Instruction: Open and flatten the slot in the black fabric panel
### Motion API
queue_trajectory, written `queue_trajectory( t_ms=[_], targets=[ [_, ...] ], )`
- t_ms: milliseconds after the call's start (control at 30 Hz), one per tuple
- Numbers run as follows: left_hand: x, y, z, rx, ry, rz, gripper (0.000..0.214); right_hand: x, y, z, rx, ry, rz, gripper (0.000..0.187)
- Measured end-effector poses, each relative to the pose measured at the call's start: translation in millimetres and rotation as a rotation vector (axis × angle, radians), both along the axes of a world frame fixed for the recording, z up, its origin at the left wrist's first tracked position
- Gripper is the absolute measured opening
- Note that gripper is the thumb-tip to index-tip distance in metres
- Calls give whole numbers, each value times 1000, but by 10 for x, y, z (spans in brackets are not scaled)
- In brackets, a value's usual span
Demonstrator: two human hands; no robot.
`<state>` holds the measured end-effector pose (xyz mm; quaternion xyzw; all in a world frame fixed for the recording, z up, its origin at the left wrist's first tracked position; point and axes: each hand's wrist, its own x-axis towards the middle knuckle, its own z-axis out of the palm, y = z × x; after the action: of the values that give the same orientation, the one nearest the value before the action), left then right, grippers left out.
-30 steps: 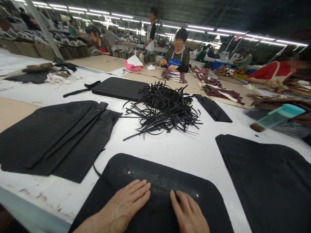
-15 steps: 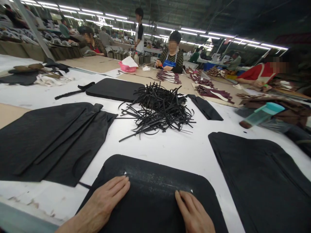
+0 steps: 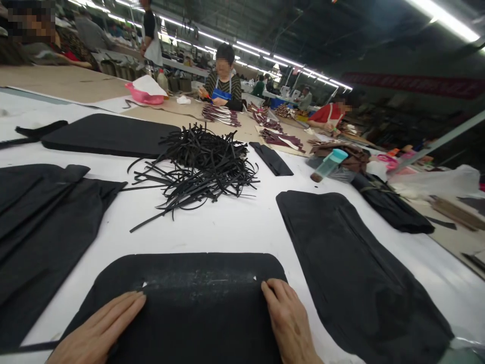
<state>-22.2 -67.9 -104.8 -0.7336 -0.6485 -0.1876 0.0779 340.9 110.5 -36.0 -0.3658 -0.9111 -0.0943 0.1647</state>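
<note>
A black sheet-like panel with rounded corners (image 3: 204,323) lies in front of me at the bottom of the view. Along its far part runs a greyish, shiny smear with a small white triangle at each end. My left hand (image 3: 102,326) rests on the panel's left side, fingers stretched and close together, tips just below the left triangle. On the right side, my right hand (image 3: 286,316) lies with slightly bent fingers on the panel, tips near the right triangle. Neither hand shows anything lifted in it. Beyond the panel sits a loose heap of thin black strips (image 3: 206,162).
Black pieces flank the panel: a folded one (image 3: 56,227) at left, a stacked one (image 3: 352,263) at right. Behind are a thick black stack (image 3: 109,134), a small black piece (image 3: 273,159) and a teal-lidded bottle (image 3: 329,164). Co-workers sit across the white table (image 3: 227,230).
The view has swung to the right, so things appear further left. Both hands stay on the panel; the right hand now lies closer to its right edge.
</note>
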Motion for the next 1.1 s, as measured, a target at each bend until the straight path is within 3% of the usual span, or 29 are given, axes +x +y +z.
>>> queue_trajectory(
  t_ms=[133, 233, 333, 400, 533, 600, 700, 767, 867, 933, 1033, 1100],
  targets=[
    [69, 28, 138, 45, -90, 46, 66, 94, -7, 40, -51, 29, -114, 27],
    [227, 95, 391, 91, -46, 39, 66, 95, -29, 64, -117, 98, -196, 24],
    [485, 230, 665, 89, 36, 30, 66, -28, -60, 143, -235, 215, -189, 23],
    [673, 359, 787, 126, 62, -5, 58, -185, -98, 257, -431, 295, -126, 23],
    [946, 596, 855, 88, -35, -31, 36, -595, -230, 532, -1070, 372, 43, 16],
    [1017, 652, 845, 57, -69, -27, 30, -797, -310, 593, -1357, 440, 52, 10],
    [1072, 666, 829, 31, -78, -3, 31, -1028, -406, 557, -1634, 559, -13, 12],
    [1088, 664, 829, -43, -107, 8, 35, -1110, -439, 503, -1664, 572, -54, 16],
    [1095, 673, 841, -230, -199, 31, 38, -1137, -452, 447, -1425, 481, -9, 32],
    [1094, 683, 832, -270, -224, 34, 41, -1129, -454, 412, -1313, 443, 13, 31],
    [1112, 689, 765, -154, -163, 20, 45, -1140, -474, 324, -1541, 526, -74, 16],
    [1141, 690, 714, -99, -129, 9, 43, -1167, -494, 258, -1709, 563, -100, 26]
  ],
)
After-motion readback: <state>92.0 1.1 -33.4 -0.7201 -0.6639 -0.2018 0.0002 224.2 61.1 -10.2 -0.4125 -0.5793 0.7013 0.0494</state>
